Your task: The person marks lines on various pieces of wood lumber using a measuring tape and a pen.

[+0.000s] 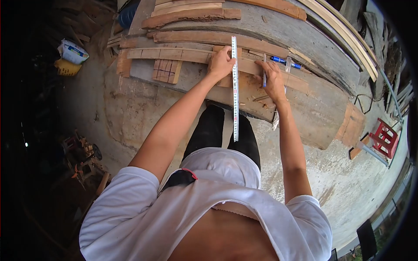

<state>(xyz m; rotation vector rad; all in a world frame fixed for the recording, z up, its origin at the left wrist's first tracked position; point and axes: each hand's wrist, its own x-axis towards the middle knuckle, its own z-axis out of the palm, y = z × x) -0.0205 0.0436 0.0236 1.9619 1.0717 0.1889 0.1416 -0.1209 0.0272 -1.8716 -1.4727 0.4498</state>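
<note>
Bright even daylight, soft shadows, heavy fisheye bending at edges, black vignette corners, left side dim, centre sharp

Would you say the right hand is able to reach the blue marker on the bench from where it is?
Probably yes: the blue marker lies just beyond the right hand, nothing between, though the hand already holds a pen.

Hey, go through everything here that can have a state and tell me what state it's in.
Ruler: flat across plank, overhanging bench edge.
Left hand: pressing ruler down.
Right hand: grip closed on pen.
Blue marker: lying loose on bench.
Red stool: upright.
</note>
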